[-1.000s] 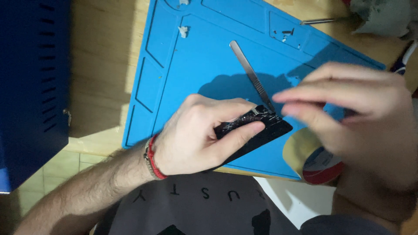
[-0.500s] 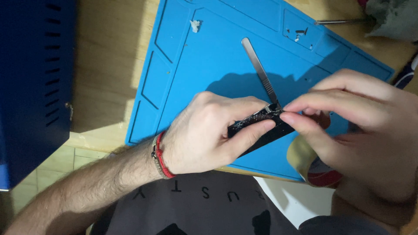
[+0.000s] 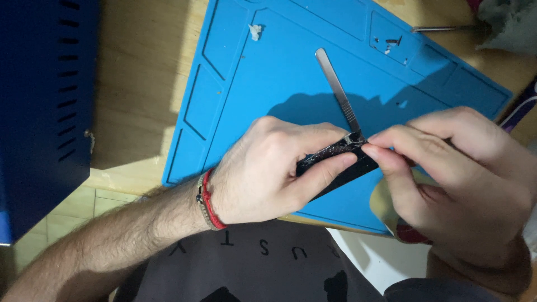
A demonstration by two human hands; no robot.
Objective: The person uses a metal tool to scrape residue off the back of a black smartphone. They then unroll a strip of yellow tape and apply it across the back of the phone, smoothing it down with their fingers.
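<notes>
Over blue mat (image 3: 268, 84): left hand (image 3: 268, 168) clamped on cracked black phone (image 3: 335, 162), fragile; right hand (image 3: 447, 168) pinches metal spudger (image 3: 338, 89) at 12 o'clock edge.

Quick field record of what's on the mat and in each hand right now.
left hand: grips black flat device above the mat
right hand: fingertips pinch the device's far end
metal tool: flat strip lying on the mat, lower end at the device
blue mat: on a wooden table
blue box: beside the mat
</notes>
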